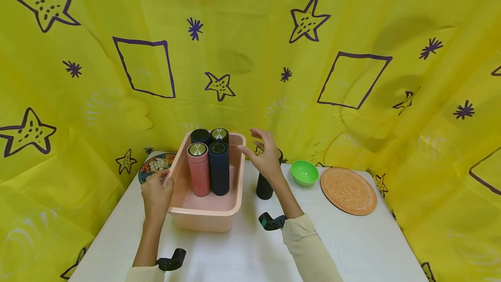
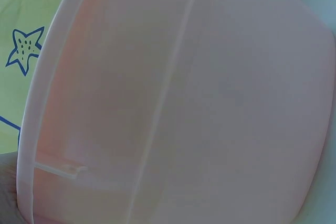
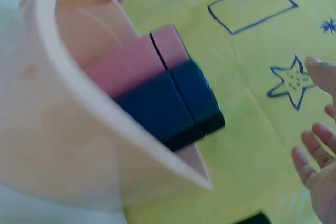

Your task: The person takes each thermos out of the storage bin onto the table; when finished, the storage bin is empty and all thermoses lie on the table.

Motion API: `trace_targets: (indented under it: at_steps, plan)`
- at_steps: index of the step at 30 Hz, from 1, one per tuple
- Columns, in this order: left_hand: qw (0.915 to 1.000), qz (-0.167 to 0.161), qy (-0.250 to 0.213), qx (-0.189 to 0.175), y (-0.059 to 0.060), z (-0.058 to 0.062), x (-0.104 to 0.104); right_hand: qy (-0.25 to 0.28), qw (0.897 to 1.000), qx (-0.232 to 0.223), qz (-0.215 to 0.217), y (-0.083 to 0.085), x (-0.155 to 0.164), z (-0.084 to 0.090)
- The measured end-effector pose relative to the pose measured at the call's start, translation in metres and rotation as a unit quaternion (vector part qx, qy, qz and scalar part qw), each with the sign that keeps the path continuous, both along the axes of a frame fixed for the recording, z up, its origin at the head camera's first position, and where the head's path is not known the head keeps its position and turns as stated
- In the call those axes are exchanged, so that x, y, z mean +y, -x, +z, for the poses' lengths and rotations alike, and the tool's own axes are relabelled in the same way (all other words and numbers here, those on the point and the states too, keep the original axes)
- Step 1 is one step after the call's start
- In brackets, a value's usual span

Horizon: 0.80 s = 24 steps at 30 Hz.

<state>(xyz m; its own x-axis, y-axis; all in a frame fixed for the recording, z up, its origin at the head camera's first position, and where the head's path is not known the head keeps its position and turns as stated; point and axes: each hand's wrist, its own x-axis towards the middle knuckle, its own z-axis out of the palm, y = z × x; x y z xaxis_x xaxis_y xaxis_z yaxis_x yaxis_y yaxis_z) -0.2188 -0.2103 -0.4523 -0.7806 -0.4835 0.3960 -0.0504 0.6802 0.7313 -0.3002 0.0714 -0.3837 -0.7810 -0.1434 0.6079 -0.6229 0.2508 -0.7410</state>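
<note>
Pink tub [image 1: 235, 173]: long axis 12-to-6 o'clock, on white table [image 1: 352, 247], centre. Contents: four upright flasks — one pink [image 1: 198, 169], one navy [image 1: 218, 168], two dark behind. Fifth black flask [image 1: 264, 188] outside, at 3 o'clock. Left hand [image 1: 156, 195] gripping tub's 9 o'clock rim. Right hand [image 1: 265, 156] spread wide, empty, beside 3 o'clock rim.

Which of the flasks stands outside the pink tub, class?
The black flask on the white table, just right of the pink tub behind the right hand; the other four stand inside.
</note>
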Motion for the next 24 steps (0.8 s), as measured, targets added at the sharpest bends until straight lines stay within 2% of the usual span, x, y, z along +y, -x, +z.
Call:
trace_targets:
  at_steps: [5,12,19,24]
  plan:
    - [1.0,0.0,-0.002,0.004,-0.001,-0.001,0.0,0.003,0.998,-0.057,0.022,0.004,-0.023,0.0]
    - [1.0,-0.002,-0.003,0.007,0.001,-0.001,0.0,0.026,0.992,-0.116,0.03,0.01,-0.05,-0.012]
    - [1.0,-0.007,0.002,0.002,0.001,-0.002,-0.001,0.026,0.99,-0.133,0.026,0.011,-0.063,-0.03]
    - [0.9999,-0.008,0.006,0.006,0.001,-0.002,-0.003,0.027,0.988,-0.149,0.019,0.009,-0.068,-0.033]
